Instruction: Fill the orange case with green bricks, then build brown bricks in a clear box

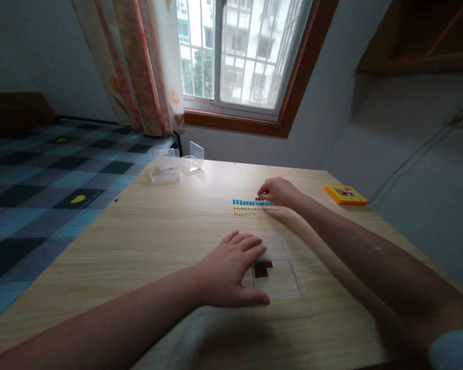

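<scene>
My left hand (pixel 235 267) is open, fingers spread, at the left side of an opened clear plastic box (pixel 287 280). Several dark brown flat pieces (pixel 261 269) lie in the box, partly beside my thumb and forefinger. Farther up the table my right hand (pixel 278 191) is closed in a pinch, fingertips down by a few small dark brown pieces (pixel 258 199). What sits between those fingertips is too small to make out. Just below them runs a row of small blue pieces (pixel 247 202), then rows of tiny yellow pieces (pixel 244 211).
Two open clear plastic boxes (pixel 165 173) stand at the table's far left corner. A yellow-orange case (pixel 346 195) lies near the right edge. Left of the wooden table (pixel 146 241) is a bed with a checked cover (pixel 50 200). A window and curtain are behind.
</scene>
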